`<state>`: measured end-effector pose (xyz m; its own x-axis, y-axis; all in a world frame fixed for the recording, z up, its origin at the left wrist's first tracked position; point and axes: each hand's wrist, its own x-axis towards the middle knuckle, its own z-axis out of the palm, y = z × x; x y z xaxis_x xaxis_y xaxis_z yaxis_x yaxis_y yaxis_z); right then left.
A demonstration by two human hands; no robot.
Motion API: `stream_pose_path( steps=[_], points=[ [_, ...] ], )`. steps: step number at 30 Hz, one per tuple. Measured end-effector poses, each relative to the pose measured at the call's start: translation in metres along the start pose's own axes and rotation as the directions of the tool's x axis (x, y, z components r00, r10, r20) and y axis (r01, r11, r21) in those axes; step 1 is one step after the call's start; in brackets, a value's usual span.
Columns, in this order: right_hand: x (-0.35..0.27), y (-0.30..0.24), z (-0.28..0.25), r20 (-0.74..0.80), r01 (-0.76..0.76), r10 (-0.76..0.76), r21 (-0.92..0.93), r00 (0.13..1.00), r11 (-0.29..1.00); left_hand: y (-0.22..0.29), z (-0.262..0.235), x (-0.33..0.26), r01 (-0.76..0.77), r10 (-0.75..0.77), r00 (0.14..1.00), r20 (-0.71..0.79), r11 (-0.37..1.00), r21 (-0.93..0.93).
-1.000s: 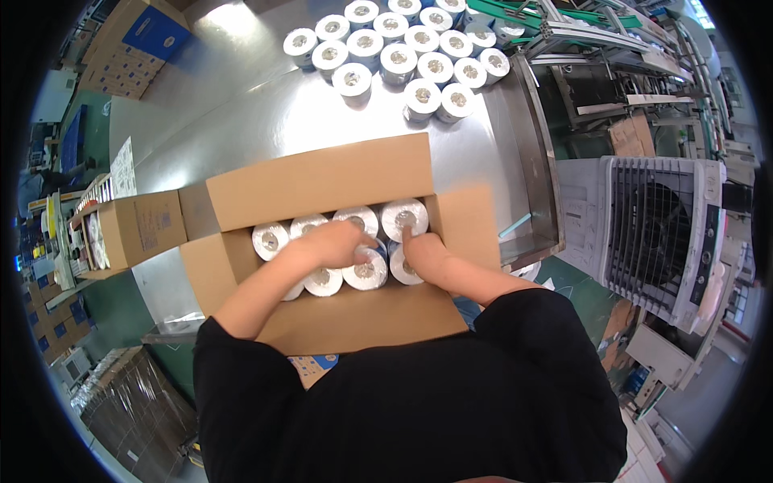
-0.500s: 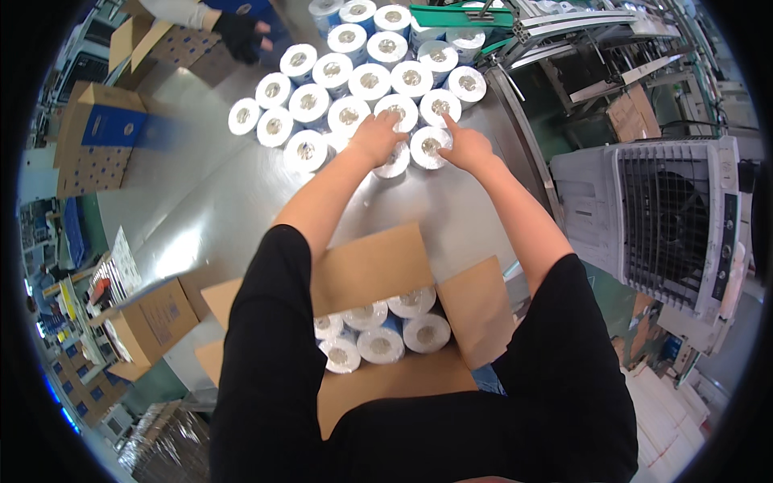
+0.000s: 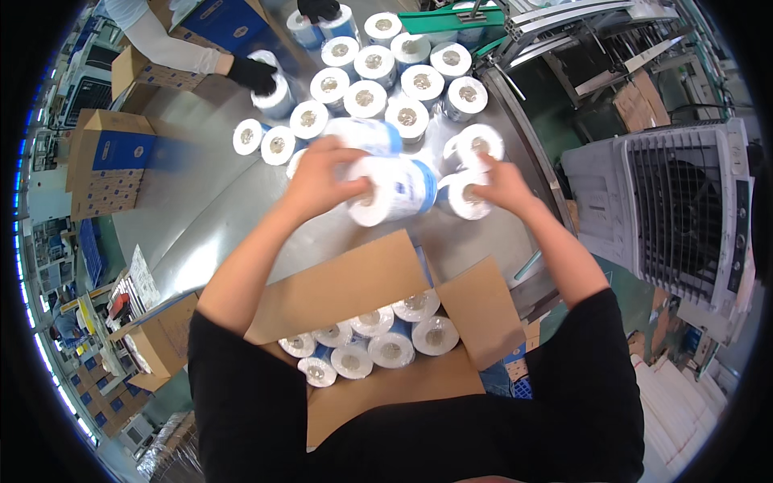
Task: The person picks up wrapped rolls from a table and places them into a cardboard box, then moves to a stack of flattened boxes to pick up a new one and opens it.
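Observation:
My left hand (image 3: 324, 181) grips two white paper rolls in blue-and-white wrap, a near one (image 3: 394, 191) and a blurred one (image 3: 366, 135) behind it. They are tilted over with their sides showing, thumb at the near roll's core. In my right hand (image 3: 506, 189) are two more rolls, a near one (image 3: 469, 196) and a far one (image 3: 481, 143), also tipped. An open cardboard box (image 3: 342, 286) sits close to my body, with several rolls (image 3: 390, 349) standing in rows inside. Beyond my hands, many upright rolls (image 3: 365, 98) cluster on the metal table (image 3: 189, 205).
A co-worker's black-gloved hand (image 3: 254, 74) is at rolls on the far left; another gloved hand (image 3: 318, 8) is at the far edge. Cardboard boxes (image 3: 113, 165) stand left. A green guide rail (image 3: 451, 20) and a grey fan unit (image 3: 652, 209) lie right.
Both my hands have drawn back toward me and apart, pulling rolls out of the cluster and tilting them. The co-worker's gloved hand has come down onto rolls at the left.

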<state>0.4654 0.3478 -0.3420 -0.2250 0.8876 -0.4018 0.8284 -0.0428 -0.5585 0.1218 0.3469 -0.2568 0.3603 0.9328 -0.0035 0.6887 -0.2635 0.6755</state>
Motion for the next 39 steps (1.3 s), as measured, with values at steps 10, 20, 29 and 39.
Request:
stream_pose_path(
  steps=[10,20,29,39],
  points=[
    [-0.209,-0.148,-0.068,-0.177,0.740,-0.739,-0.069,0.651,0.669,0.088,-0.077,-0.320,0.799,-0.661,0.523,0.538,0.162,-0.579],
    [-0.240,-0.249,0.178,0.670,0.564,-0.492,0.131,0.556,0.815,0.073,-0.034,-0.373,0.177,-0.347,0.888,0.301,0.863,0.473],
    [-0.063,-0.182,0.050,-0.204,0.232,-0.160,0.406,0.966,0.884,-0.014,-0.099,-0.193,0.476,-0.475,0.879,-0.040,0.872,0.117],
    [0.150,-0.085,0.048,0.096,-0.119,0.146,-0.245,0.985,0.962,-0.174,0.024,-0.008,0.426,-0.558,0.829,0.046,0.682,0.595]
  ],
)
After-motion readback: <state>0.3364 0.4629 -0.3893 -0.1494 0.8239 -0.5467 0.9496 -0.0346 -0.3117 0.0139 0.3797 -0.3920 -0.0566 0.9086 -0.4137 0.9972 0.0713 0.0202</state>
